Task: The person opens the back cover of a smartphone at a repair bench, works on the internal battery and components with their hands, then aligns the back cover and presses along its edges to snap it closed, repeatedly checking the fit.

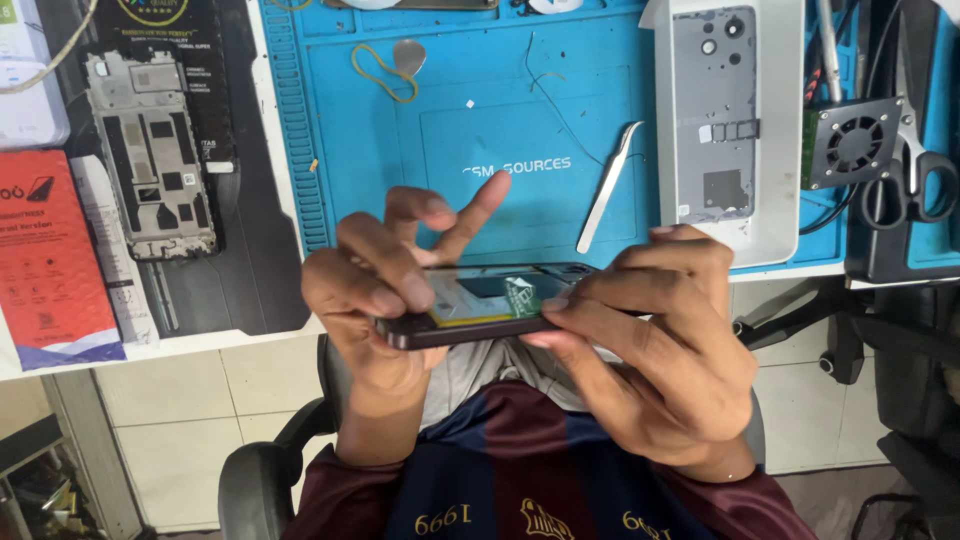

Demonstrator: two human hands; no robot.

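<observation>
Nearest to the camera is the person's dark red and navy shirt [520, 480], and just above it both hands hold an opened phone [480, 305] in the air, in front of the bench [200, 345] edge. On the left, the left hand [375, 290] has its grip closed around the left end of the phone, thumb on top, while its index finger [470, 215] points up and away, free of the phone. On the right, the right hand [650, 340] has a narrow grip on the right end, and its fingertips pinch a small green part [522, 295] that stands on the phone's open inside. Beyond the grip lies a blue work mat [480, 130] on the bench. Metal tweezers [608, 188] rest on the mat just past the right hand, and further right a grey phone back cover [714, 115] lies flat. Far to the left of the grip a bare phone frame [150, 155] lies on a dark mat, with a red box [45, 260] beside it. Scissors [912, 170] and a small black fan [853, 142] lie far to the right.
</observation>
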